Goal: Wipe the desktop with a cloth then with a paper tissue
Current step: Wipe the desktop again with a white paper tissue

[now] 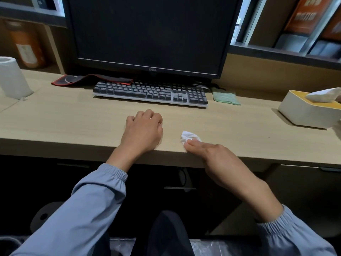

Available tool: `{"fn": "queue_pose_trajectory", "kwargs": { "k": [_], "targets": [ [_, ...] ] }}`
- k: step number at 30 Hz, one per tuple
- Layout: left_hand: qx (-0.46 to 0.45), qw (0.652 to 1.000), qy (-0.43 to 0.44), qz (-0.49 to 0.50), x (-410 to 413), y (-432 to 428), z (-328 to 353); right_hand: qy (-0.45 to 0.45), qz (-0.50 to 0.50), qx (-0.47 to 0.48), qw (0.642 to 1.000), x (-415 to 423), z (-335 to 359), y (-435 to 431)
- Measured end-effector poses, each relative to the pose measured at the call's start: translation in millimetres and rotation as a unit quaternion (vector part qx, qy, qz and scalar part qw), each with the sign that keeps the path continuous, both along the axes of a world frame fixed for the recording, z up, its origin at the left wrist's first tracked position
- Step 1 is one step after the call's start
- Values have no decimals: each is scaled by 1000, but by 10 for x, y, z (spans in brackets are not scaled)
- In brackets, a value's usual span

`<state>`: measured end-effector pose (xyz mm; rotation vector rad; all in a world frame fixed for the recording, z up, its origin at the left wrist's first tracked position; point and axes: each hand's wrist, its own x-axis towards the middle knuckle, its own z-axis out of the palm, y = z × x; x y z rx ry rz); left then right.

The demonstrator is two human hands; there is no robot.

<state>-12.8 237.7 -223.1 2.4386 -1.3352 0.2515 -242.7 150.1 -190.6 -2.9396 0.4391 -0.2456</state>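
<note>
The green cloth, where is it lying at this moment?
In the head view, the cloth lies flat on the desk on the right side, just beside the right end of the keyboard, between it and the tissue box.

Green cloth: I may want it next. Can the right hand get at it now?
Probably yes: only bare desktop separates the green cloth from the right hand, which holds a paper tissue.
</note>
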Motion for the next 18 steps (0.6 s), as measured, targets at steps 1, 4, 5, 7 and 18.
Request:
{"fn": "queue_pose_trajectory", "kwargs": {
  "k": [1,4,5,7,18],
  "targets": [
    [2,1000,-1,1,0,-1,3,-1,0,1,1000,-41,0,58],
    [3,1000,-2,2,0,-2,9,-10,4,7,1000,-125,-7,134],
    [1,1000,-3,2,0,-3,9,-8,5,7,1000,-136,-14,133],
    [2,1000,-5,3,-3,-2,8,2,4,3,1000,-143,-36,124],
    [19,1000,-13,0,-55,-82,72,-43,-10,-7,999,-334,-177,-338]
  ]
}}
